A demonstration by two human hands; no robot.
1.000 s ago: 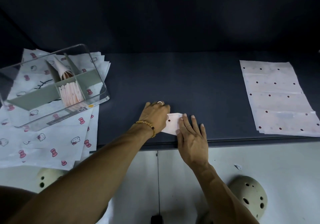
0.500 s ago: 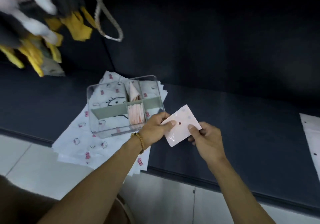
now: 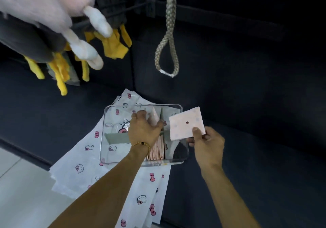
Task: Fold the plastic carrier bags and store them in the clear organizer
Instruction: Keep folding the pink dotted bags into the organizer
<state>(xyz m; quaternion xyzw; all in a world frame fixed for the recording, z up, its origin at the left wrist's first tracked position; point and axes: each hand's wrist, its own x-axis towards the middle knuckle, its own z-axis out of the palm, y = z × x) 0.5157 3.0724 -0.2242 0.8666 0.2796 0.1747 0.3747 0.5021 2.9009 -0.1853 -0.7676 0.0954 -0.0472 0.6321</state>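
Right grip [image 3: 205, 142] pinches folded bag [image 3: 187, 124] by its corner; light, slick, springy; left grip [image 3: 143, 128] parts organizer [image 3: 183, 150] stack, fingers curled.

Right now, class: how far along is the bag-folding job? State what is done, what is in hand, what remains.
Done: several folded pink bags already stand filed in the clear organizer. In hand: the right hand pinches a folded bag above it, while the left hand touches a bag standing inside. Left: the flat printed bags under the organizer look unfolded.
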